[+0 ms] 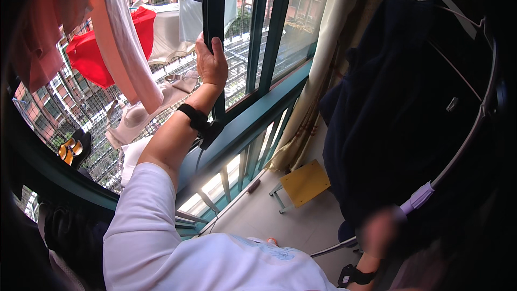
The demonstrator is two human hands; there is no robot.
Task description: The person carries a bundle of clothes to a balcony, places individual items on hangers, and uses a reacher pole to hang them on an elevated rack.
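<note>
My left hand (213, 66) grips the dark upright frame (214, 5) of a sliding window, with thumb and fingers to either side of it. At the lower right my right hand (381, 231), blurred, is closed round a thin pale pole (458, 156) beside its lavender sleeve (417, 198). Fisheye bending makes the pole look curved. A large dark navy garment (382, 102) hangs alongside the pole and fills much of the right side. The far end of the pole passes near the garment's top, where a thin hanger-like wire shows. How they join is unclear.
Outside the window, red clothing (99, 54), a pale pink cloth (121, 48), bras (137, 118) and black shoes (75, 148) are by a metal grille. A small yellow-topped stool (304, 183) stands on the tiled floor, below a cream curtain (312, 97). Teal railings (242, 170) run under the window.
</note>
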